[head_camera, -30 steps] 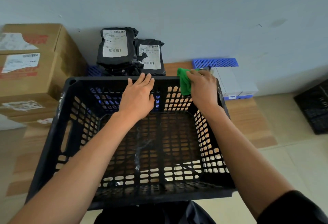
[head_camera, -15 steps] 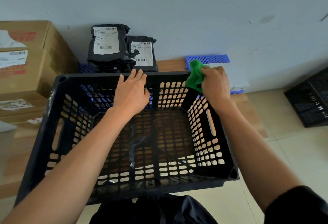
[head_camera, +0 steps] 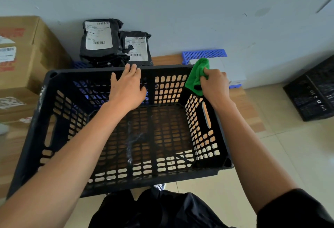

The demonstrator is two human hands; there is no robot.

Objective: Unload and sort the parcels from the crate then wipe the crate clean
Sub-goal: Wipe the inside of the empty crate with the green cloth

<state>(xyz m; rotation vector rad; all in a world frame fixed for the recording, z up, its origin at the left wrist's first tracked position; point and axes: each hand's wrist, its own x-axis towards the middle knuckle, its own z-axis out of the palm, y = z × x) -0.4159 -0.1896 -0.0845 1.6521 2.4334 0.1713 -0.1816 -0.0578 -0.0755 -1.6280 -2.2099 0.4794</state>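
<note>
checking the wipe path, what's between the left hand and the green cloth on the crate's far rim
In the head view, only bare black rim and slotted far wall lie between the left hand and the cloth, which the right hand grips.

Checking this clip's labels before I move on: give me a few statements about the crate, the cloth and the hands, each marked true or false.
1. The right hand grips a green cloth. True.
2. The black crate holds two parcels. False: no parcels in it; the black parcels stand behind it by the wall.
3. The left hand rests on the crate's far wall. True.
4. The cloth is at the crate's near left corner. False: far right corner.
</note>
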